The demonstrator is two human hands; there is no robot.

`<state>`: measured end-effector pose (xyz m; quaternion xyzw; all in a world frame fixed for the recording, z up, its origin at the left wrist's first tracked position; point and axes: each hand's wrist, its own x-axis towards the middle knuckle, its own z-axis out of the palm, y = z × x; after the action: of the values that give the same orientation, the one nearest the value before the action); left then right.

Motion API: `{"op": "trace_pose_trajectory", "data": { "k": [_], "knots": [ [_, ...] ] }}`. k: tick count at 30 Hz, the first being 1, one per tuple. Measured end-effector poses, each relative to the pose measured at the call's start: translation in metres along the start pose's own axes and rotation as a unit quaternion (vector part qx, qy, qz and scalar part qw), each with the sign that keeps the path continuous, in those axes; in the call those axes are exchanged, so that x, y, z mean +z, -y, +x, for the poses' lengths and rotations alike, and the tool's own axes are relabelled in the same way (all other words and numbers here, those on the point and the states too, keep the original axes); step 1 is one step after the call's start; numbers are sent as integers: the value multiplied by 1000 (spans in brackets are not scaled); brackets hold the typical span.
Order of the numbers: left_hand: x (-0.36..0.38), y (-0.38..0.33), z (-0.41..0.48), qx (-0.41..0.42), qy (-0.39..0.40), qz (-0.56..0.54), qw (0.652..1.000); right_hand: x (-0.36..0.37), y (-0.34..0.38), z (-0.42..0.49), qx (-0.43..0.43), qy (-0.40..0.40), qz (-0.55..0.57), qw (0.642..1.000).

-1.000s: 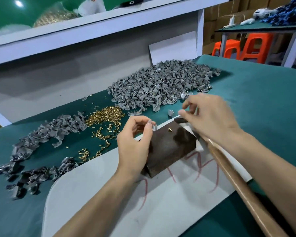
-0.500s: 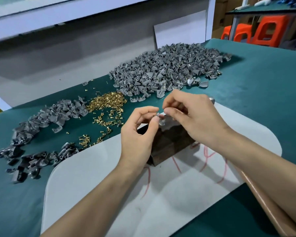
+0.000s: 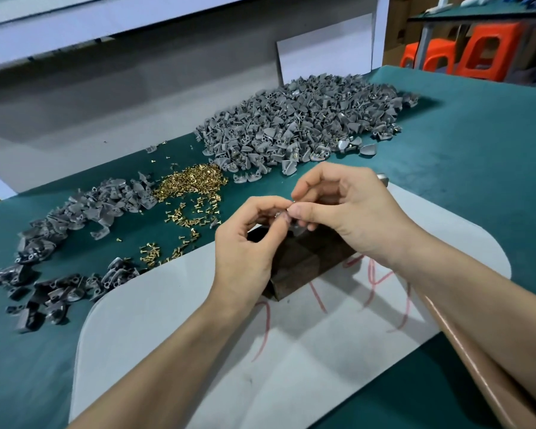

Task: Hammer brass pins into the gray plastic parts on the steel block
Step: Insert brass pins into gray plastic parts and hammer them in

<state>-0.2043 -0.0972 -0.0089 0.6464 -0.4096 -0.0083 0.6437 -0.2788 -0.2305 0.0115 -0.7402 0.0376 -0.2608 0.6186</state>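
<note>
Assembly in mid-air, just above the steel block (image 3: pixel 304 258).
My left hand (image 3: pixel 245 243) pinches a small gray part (image 3: pixel 279 215) in its fingers (image 3: pixel 270 205); my right hand (image 3: pixel 350 212) nips thumb and forefinger together on what I take for a brass pin (image 3: pixel 293 198), too tiny to confirm. Both look feather-light, rigid and slippery, so I'd hold the part by its flat flanks. Spare pins (image 3: pixel 189 184) lie at ten o'clock of the block.

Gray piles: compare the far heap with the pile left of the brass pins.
The far heap is bigger and denser than the left pile. The far heap sits beyond the brass pins; the left pile trails toward the near edge. Both are loose gray parts.
</note>
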Motion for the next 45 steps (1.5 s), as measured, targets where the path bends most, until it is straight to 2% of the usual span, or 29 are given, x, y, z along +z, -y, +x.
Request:
{"op": "trace_pose_trajectory", "data": {
  "k": [12, 18, 22, 27, 36, 39, 45],
  "knots": [
    [0, 3, -1, 4, -8, -30, 1000, 3, 0, -4, 15, -45, -116, 992],
    [0, -2, -1, -17, -2, -22, 1000, 4, 1, -3, 28, -53, -135, 989],
    [-1, -2, 1, -33, -2, 12, 999, 1, 1, -3, 49, -53, -201, 977],
    [-5, -3, 0, -41, 37, 26, 998, -1, 1, -6, 23, -54, -234, 970],
    [-8, -1, 1, 4, 76, 78, 994, -5, 4, -7, 57, -24, -167, 984],
    [-9, 1, 1, 14, 77, 71, 994, -6, 1, -7, 61, -14, -188, 980],
    [-8, 2, 0, -24, 62, 10, 998, -4, -1, -7, 44, -16, -226, 973]
  ]
}}
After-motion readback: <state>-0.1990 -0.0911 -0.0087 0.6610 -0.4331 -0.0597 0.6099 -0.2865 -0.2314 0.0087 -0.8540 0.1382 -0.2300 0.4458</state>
